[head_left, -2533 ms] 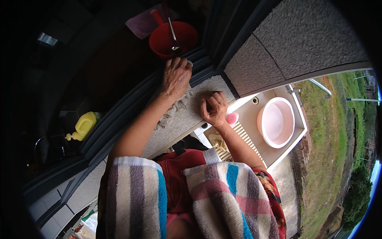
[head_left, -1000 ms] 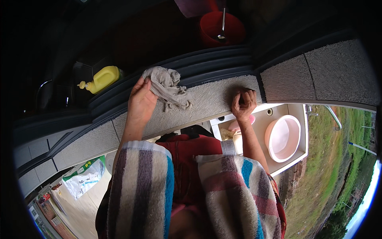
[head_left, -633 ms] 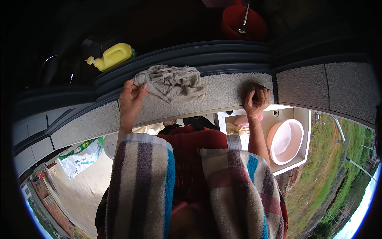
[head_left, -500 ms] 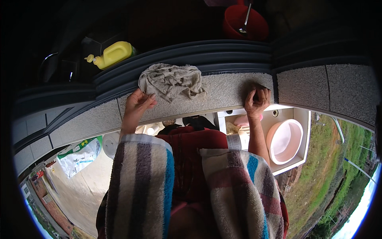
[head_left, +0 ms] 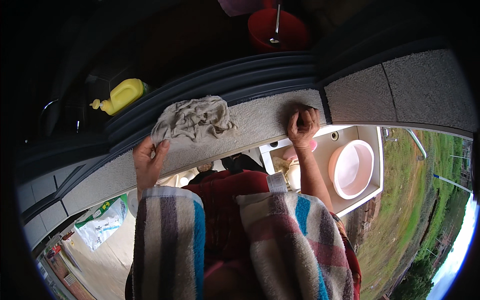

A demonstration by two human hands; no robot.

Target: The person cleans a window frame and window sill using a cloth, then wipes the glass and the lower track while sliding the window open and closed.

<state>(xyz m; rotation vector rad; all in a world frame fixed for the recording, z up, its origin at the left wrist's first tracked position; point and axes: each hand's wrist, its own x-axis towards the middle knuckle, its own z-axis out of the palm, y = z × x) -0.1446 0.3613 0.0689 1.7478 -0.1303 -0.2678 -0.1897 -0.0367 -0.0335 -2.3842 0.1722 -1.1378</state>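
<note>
A crumpled greyish-white rag (head_left: pixel 192 120) lies bunched on the rough stone-like ledge (head_left: pixel 260 115) in front of me. At its lower left edge, my left hand (head_left: pixel 149 159) pinches the cloth between thumb and fingers. Farther right, my right hand (head_left: pixel 303 127) rests on the same ledge with its fingers curled into a loose fist; a dark hollow shows between them and no object is visible there. Striped towelling sleeves (head_left: pixel 172 235) cover both of my upper forearms.
Beyond dark window rails (head_left: pixel 215 75) are a yellow pump bottle (head_left: pixel 125 96) at left and a red bowl (head_left: pixel 255 30) with a spoon (head_left: pixel 276 25). Below the ledge, a pink basin (head_left: pixel 352 170) sits in a white sink (head_left: pixel 377 165). A white-green bag (head_left: pixel 102 222) lies lower left.
The view has turned and shifted, so everything sits at a new slant. My left hand stays at the rag's edge, and my right fist remains on the ledge.
</note>
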